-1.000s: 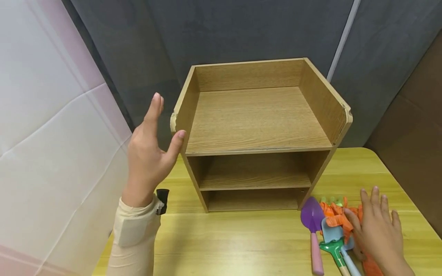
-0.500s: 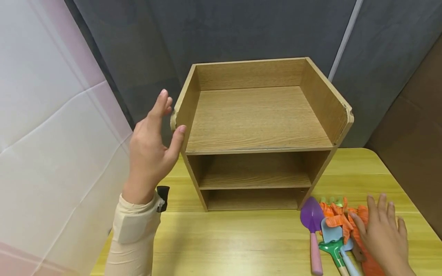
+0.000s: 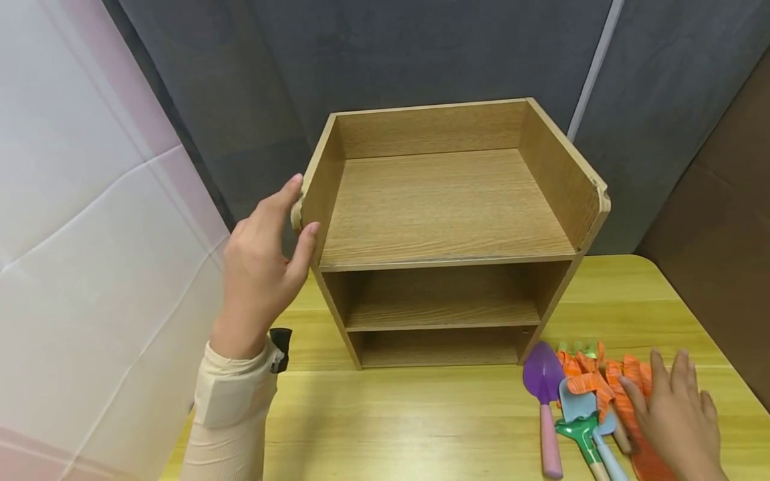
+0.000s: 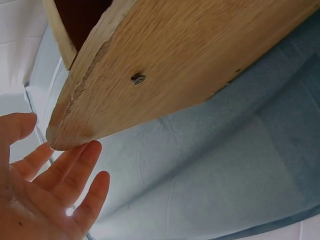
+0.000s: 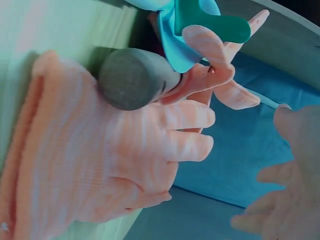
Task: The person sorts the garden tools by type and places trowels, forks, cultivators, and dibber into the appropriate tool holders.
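- In the head view, you can read no text, label, brand, number or sign, either on the wooden shelf (image 3: 445, 207) at the centre of the frame or on the purple trowel (image 3: 544, 391) at the lower right.
- In the left wrist view, you can read none on the side panel (image 4: 165, 60) across the top.
- In the right wrist view, you have a small pale mark (image 5: 4, 226) on the orange glove (image 5: 100, 150), lower left; too small to tell whether it is lettering.

Yellow wood-grain worktop (image 3: 385, 421) has a rounded far-right corner. Dark grey backdrop (image 3: 433, 53) is behind, slanted pale strip (image 3: 595, 70) on it. White-and-pink creased sheet (image 3: 78, 200) left, brown panel (image 3: 716, 180) right.
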{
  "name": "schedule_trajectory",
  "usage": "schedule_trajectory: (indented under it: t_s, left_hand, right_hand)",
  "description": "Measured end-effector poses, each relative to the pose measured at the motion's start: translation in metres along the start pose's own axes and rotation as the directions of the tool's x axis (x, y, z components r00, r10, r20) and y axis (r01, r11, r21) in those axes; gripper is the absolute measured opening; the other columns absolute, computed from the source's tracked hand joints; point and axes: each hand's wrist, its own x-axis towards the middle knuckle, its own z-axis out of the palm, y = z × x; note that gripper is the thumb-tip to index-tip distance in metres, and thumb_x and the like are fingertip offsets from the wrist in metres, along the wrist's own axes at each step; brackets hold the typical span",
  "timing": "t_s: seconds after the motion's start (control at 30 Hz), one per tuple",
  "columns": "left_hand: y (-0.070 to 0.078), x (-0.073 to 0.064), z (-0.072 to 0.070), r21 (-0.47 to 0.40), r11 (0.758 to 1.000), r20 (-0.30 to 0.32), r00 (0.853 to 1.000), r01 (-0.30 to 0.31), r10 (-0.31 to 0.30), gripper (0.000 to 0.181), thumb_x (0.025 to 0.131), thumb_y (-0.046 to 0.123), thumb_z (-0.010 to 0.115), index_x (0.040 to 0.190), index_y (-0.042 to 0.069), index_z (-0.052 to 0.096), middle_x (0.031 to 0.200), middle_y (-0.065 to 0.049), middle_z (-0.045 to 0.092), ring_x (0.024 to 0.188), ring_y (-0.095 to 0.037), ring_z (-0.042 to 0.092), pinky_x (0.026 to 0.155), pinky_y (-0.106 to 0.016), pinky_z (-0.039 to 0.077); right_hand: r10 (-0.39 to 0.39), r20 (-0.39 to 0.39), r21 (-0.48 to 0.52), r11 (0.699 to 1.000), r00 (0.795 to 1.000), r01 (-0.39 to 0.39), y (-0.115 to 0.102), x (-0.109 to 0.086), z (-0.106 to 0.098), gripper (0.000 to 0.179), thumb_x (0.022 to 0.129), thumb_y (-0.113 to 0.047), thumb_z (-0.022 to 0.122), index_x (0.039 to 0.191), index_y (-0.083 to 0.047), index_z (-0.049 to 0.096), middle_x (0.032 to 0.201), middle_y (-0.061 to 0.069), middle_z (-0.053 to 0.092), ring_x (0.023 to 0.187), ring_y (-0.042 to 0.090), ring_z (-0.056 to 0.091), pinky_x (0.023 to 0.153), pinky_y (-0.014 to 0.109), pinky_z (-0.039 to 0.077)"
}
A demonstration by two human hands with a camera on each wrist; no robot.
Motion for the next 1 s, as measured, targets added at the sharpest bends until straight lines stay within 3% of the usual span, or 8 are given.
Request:
schedule_trajectory:
  t_s: [0.23, 0.5, 0.67, 0.83, 1.0]
  left_hand:
    - [-0.002, -0.001, 0.0, 0.039, 0.999, 0.064, 0.998, 0.008, -0.01, 0.04, 0.086, 0.015, 0.06, 0.125, 0.008, 0.055, 0.121, -0.01, 0.061, 0.104, -0.028, 0.061, 0.067, -0.045, 0.043]
    - [-0.004, -0.002, 0.002, 0.072, 0.997, 0.069, 0.997, 0.026, -0.031, 0.031, 0.087, 0.017, 0.059, 0.115, 0.008, 0.063, 0.12, -0.014, 0.062, 0.102, -0.034, 0.06, 0.077, -0.047, 0.044]
    - [-0.006, -0.003, 0.002, 0.085, 0.996, 0.067, 0.997, 0.036, -0.042, 0.03, 0.086, 0.018, 0.059, 0.115, 0.009, 0.063, 0.12, -0.013, 0.062, 0.101, -0.035, 0.06, 0.079, -0.047, 0.044]
    - [-0.006, -0.005, 0.002, 0.095, 0.994, 0.076, 0.996, 0.044, -0.051, 0.029, 0.087, 0.019, 0.059, 0.113, 0.009, 0.064, 0.118, -0.014, 0.062, 0.098, -0.034, 0.061, 0.076, -0.046, 0.044]
    - [-0.004, -0.006, 0.001, 0.098, 0.994, 0.086, 0.994, 0.054, -0.063, 0.026, 0.087, 0.019, 0.058, 0.11, 0.009, 0.065, 0.118, -0.013, 0.063, 0.095, -0.032, 0.063, 0.071, -0.043, 0.043]
  right_hand:
    - [-0.007, 0.005, 0.008, 1.0, 1.0, 0.007, 0.009, 0.0, 0.004, 0.082, 0.094, -0.05, 0.038, 0.142, 0.011, 0.013, 0.141, 0.042, -0.004, 0.13, 0.057, 0.005, 0.089, 0.073, 0.019]
    - [0.013, 0.088, -0.028, 1.0, 0.996, -0.01, 0.021, 0.001, 0.008, 0.082, 0.093, -0.053, 0.037, 0.137, 0.015, 0.023, 0.136, 0.048, 0.008, 0.118, 0.063, 0.021, 0.079, 0.07, 0.029]
    - [0.063, 0.211, -0.036, 0.998, 0.976, -0.056, 0.028, 0.0, 0.01, 0.093, 0.09, -0.065, 0.027, 0.14, 0.013, 0.017, 0.135, 0.049, 0.004, 0.114, 0.065, 0.022, 0.08, 0.071, 0.029]
    - [0.104, 0.296, -0.048, 0.994, 0.95, -0.094, 0.033, 0.001, 0.012, 0.096, 0.087, -0.069, 0.024, 0.137, 0.013, 0.023, 0.132, 0.05, 0.014, 0.112, 0.065, 0.026, 0.081, 0.07, 0.03]
    - [0.134, 0.323, -0.074, 0.99, 0.937, -0.116, 0.038, 0.002, 0.017, 0.092, 0.087, -0.066, 0.036, 0.134, 0.013, 0.029, 0.128, 0.048, 0.023, 0.111, 0.062, 0.028, 0.081, 0.07, 0.03]
